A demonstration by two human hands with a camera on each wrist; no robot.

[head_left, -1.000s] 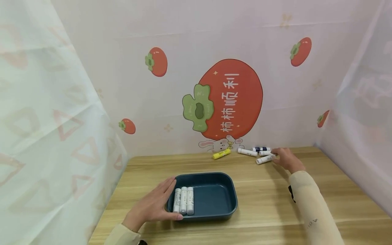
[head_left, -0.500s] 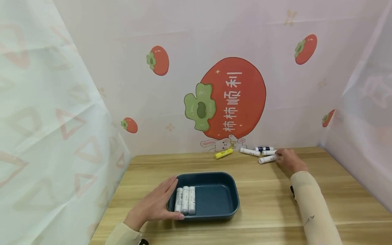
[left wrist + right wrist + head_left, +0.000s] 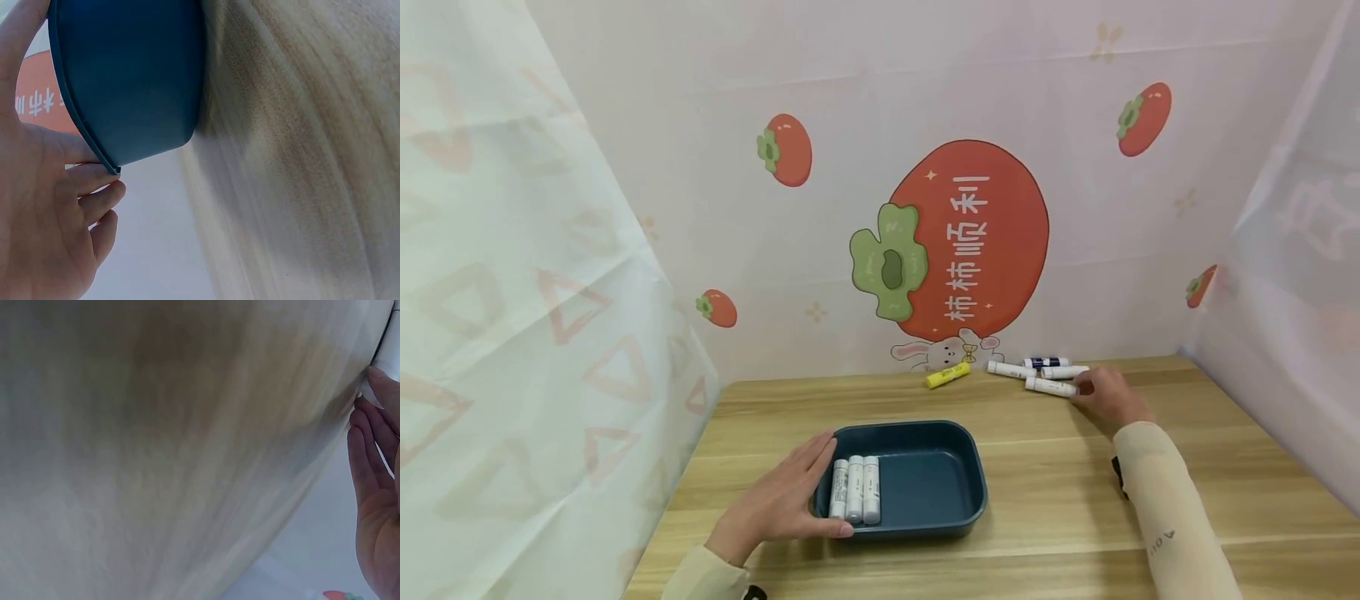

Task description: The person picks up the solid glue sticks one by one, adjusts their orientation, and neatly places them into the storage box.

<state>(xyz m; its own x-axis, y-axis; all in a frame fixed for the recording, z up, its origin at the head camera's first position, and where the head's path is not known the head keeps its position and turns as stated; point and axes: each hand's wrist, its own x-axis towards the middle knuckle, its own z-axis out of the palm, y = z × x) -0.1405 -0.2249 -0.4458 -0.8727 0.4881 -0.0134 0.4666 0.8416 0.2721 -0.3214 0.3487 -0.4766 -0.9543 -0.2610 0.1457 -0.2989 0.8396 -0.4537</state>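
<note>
My left hand [image 3: 782, 496] rests spread along the left end of a dark blue rectangular tray [image 3: 976, 483], thumb at the near rim and fingers at the far left corner. In the left wrist view its fingertips [image 3: 106, 178] meet the rim of the tray [image 3: 128, 94]. Inside, three white capped sticks [image 3: 855, 490] lie side by side at the left. At the back right, my right hand [image 3: 1108, 396] pinches the right end of a white stick [image 3: 1049, 387]. The right wrist view shows only that stick's end [image 3: 389, 353] by the thumb [image 3: 384, 384].
Beyond the pinched stick lie another white stick [image 3: 1064, 372] and a dark blue one [image 3: 1047, 362]. Further left are a white stick [image 3: 1010, 370] and a yellow one [image 3: 948, 375]. A printed cloth backdrop [image 3: 820, 350] closes off the back of the wooden table [image 3: 1037, 500].
The near white stick has turned, its left end swinging away toward the backdrop, with my right hand at its right end. My left hand has stayed at the tray.
</note>
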